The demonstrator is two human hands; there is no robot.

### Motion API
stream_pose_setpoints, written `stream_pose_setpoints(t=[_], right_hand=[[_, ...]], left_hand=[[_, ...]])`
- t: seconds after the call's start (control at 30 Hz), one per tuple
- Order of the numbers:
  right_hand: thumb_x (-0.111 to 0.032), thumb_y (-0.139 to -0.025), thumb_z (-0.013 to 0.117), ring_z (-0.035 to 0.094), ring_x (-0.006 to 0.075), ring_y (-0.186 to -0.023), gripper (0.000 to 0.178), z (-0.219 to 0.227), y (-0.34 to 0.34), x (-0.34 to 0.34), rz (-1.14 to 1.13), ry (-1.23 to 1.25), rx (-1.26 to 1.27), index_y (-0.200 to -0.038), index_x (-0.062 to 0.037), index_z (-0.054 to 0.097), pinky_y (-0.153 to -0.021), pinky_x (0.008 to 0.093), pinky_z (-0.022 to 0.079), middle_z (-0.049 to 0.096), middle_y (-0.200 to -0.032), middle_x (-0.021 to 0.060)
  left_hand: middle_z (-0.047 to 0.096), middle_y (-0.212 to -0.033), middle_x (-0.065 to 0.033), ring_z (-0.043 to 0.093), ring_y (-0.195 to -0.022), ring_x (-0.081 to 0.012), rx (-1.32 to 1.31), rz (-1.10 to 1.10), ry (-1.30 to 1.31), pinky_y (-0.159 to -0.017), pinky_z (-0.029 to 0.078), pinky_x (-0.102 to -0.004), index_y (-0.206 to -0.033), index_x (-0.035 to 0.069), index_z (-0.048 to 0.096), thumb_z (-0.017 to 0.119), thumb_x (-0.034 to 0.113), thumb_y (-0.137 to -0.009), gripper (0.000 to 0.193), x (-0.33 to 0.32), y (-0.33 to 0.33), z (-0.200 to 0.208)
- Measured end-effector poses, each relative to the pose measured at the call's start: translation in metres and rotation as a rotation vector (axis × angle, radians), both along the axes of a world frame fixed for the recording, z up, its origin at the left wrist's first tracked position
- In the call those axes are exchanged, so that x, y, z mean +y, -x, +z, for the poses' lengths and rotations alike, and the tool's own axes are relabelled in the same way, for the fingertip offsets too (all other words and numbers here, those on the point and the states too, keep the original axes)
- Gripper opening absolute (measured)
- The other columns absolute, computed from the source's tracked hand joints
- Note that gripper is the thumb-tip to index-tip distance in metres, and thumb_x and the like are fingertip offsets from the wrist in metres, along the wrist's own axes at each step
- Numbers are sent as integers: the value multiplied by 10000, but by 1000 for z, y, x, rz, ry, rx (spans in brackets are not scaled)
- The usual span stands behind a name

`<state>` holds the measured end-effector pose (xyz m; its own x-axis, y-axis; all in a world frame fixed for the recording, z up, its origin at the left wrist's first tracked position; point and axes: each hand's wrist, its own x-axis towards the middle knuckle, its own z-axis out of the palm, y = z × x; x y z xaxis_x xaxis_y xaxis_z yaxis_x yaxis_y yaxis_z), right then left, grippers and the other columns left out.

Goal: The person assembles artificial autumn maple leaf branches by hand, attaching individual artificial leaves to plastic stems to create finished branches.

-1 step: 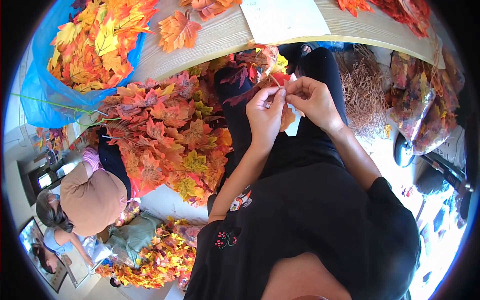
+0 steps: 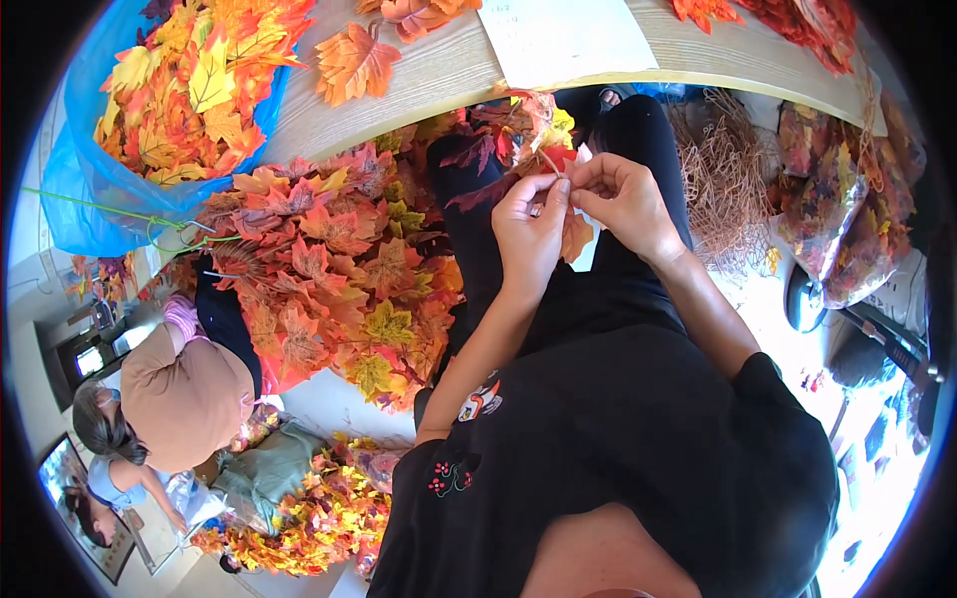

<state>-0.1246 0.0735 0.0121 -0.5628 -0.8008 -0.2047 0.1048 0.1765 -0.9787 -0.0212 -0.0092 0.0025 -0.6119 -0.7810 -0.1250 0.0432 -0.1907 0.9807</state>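
Over my lap, both hands work close together at a string of artificial autumn leaves (image 2: pixel 543 125) in red, yellow and dark purple. My left hand (image 2: pixel 530 221) pinches its pale stem between thumb and fingers. Close beside it, my right hand (image 2: pixel 628 204) is closed in a pinch, fingertips nearly touching the left thumb. Whatever lies in the right fingertips is too small to make out. Below the fingers hang an orange leaf (image 2: pixel 575 237) and a white, paper-like piece (image 2: pixel 586 257), both partly hidden by the hands.
A large heap of artificial maple leaves (image 2: pixel 329 259) lies left of my legs. Ahead, a wooden table (image 2: pixel 429 75) holds loose leaves and white paper (image 2: pixel 568 40). A blue bag (image 2: pixel 80 214) of leaves stands left; brown vines (image 2: pixel 723 179) hang right. A person (image 2: pixel 189 399) sits lower left.
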Motion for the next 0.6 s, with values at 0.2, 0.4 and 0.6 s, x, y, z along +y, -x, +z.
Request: stream_pose_setpoints(t=[0.2, 0.4, 0.6], right_hand=[[-6, -744, 618, 568, 61, -675, 84, -5, -1, -1, -45, 28, -42, -810, 37, 589, -624, 200, 474, 610, -727, 46], [-4, -720, 606, 501, 55, -629, 79, 16, 20, -5, 8, -115, 424, -780, 17, 560, -574, 215, 416, 558, -671, 16], [-2, -709, 592, 519, 136, -594, 74, 19, 38, -10, 6, -115, 638, -777, -9, 566, -576, 267, 439, 562, -667, 62]], left_hand=[[603, -755, -27, 554, -645, -51, -47, -63, -109, -560, 453, -183, -906, -33, 600, 587, 71, -846, 121, 1, -2, -1], [616, -859, -80, 596, -757, -118, -9, -268, -520, -679, 484, -241, -1052, -36, 557, 452, 197, -927, 284, -12, -10, -3], [624, -914, -111, 609, -781, -149, -87, -501, -501, -733, 482, -259, -1064, -26, 549, 493, 129, -891, 238, -17, -18, 3]])
